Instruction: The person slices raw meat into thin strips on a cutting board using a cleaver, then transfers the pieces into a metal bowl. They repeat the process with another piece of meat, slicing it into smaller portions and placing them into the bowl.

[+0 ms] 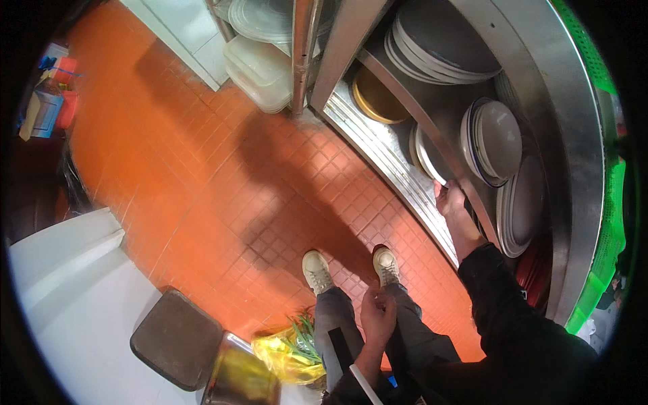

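My right hand (pixel 452 197) reaches into the lower level of a metal shelf unit, its fingers closed at the edge of a white plate (pixel 435 159). Part of that plate is hidden under the upper shelf's metal rail. Low in front of my legs hangs my left hand (pixel 378 314), fingers curled in and nothing visible in them. Above the rail, close to my right hand, sits a stack of white bowls (pixel 498 138) with a dark-rimmed one at its base. A stack of oval plates (pixel 523 206) stands beside it.
Large round plates (pixel 445 37) are piled farther back, and a gold-coloured round pan (pixel 378 98) lies on the lower shelf. Clear plastic containers (pixel 260 71) fill a rack. A yellow bag (pixel 287 354) with green leaves and a dark square-topped stool (pixel 177 339) are near my feet.
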Available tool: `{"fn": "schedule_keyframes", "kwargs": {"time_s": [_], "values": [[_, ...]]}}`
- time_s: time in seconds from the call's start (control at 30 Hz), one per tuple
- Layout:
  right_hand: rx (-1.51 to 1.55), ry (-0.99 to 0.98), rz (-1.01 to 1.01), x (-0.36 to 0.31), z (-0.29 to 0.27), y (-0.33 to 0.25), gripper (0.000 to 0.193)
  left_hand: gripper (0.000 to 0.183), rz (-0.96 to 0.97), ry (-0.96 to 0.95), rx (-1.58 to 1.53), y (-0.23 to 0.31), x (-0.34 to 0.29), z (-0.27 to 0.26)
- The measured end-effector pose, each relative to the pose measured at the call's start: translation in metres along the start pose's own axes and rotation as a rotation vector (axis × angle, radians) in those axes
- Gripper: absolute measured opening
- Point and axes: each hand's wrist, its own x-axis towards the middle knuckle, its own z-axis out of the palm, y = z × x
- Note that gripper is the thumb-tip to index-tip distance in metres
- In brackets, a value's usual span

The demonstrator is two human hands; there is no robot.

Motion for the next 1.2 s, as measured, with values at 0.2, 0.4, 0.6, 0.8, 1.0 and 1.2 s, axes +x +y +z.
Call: {"fn": "schedule_keyframes", "kwargs": {"time_s": [0.2, 0.4, 0.6, 0.8, 1.0, 1.2], "values": [[-0.123, -0.012, -0.083, -0.018, 0.028, -0.003, 0.026, 0.053, 0.003, -0.007, 0.081, -0.003, 0.007, -0.001], [-0.123, -0.170, -0.233, -0.015, 0.100, 0.007, 0.027, 0.055, 0.016, 0.022, 0.028, -0.006, 0.017, -0.007], [-0.265, -0.193, -0.144, -0.017, 0.180, 0.015, 0.030, 0.054, 0.012, 0.065, 0.092, -0.011, 0.026, -0.015], [-0.298, -0.244, -0.101, -0.011, 0.217, 0.015, 0.033, 0.057, 0.036, 0.071, 0.019, -0.009, 0.030, -0.015], [-0.218, -0.304, -0.039, 0.003, 0.210, 0.022, 0.030, 0.061, 0.029, 0.080, 0.018, 0.001, 0.033, -0.014], [-0.208, -0.499, 0.132, -0.029, 0.145, 0.032, 0.061, 0.061, 0.036, 0.060, -0.016, 0.002, 0.036, -0.009]]}}
